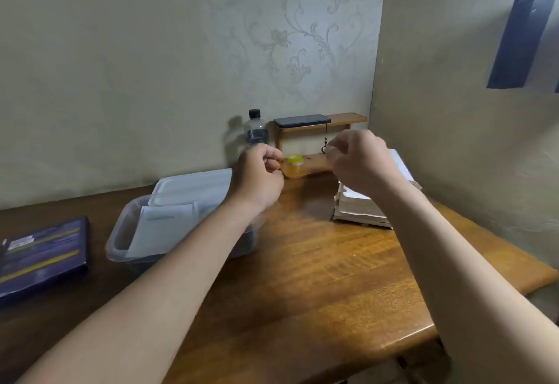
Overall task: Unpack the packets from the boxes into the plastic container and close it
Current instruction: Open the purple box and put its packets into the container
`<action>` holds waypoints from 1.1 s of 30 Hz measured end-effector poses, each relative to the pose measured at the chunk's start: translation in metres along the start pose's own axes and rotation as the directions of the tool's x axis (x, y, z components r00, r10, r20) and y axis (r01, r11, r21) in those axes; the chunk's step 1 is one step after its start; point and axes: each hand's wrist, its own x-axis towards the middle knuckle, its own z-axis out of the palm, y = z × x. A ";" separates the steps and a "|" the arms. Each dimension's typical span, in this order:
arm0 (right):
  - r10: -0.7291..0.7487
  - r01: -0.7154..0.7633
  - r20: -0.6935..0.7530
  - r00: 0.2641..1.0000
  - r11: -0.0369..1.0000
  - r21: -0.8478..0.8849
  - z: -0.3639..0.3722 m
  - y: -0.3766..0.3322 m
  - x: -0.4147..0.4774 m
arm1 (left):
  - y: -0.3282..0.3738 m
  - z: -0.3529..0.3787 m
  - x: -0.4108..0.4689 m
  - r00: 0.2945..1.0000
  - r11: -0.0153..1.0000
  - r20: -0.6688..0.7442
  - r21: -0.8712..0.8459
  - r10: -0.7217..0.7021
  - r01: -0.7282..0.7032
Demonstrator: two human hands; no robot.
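A clear plastic container [121, 232] stands on the left of the wooden table [317, 278] with white packets [163, 226] inside, partly hidden by my left forearm. Its whitish lid [193, 185] lies just behind it. A dark blue box [42, 256] lies flat at the far left. A stack of white packets [360, 208] sits at the right, by the wall. My left hand [260, 172] hovers above the container's far right corner, fingers curled, with nothing seen in it. My right hand [360, 160] hangs over the stack's far end, fingers curled too, with nothing seen in it.
A water bottle [256, 129] stands against the back wall. A small wooden shelf [348, 119] holds a dark phone [302, 120] on top and a yellow-lidded jar [295, 161] below. Another dark blue box [526, 42] shows at the upper right wall.
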 end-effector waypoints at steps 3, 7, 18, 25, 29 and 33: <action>-0.103 0.105 0.069 0.992 0.994 -0.033 0.023 -0.038 -0.005 | -0.016 -0.041 -0.008 1.000 0.998 -0.015 -0.059 -0.003 0.002; -0.225 0.231 0.164 0.961 0.973 -0.020 0.070 -0.094 -0.013 | -0.043 -0.107 -0.026 0.990 1.000 -0.137 0.004 -0.023 0.023; -0.376 0.339 0.363 0.852 0.926 0.165 0.191 -0.249 -0.057 | -0.141 -0.262 -0.074 0.875 0.942 -0.363 -0.019 -0.318 0.335; -0.350 0.355 0.579 0.736 0.928 0.110 0.252 -0.293 -0.090 | -0.198 -0.306 -0.099 0.768 0.847 -0.375 -0.106 -0.519 0.521; -0.235 0.347 0.743 0.626 0.938 0.004 0.275 -0.293 -0.098 | -0.201 -0.312 -0.108 0.723 0.790 -0.326 -0.176 -0.609 0.587; -0.152 0.345 0.789 0.596 0.935 -0.081 0.292 -0.286 -0.098 | -0.213 -0.313 -0.108 0.680 0.748 -0.313 -0.244 -0.663 0.617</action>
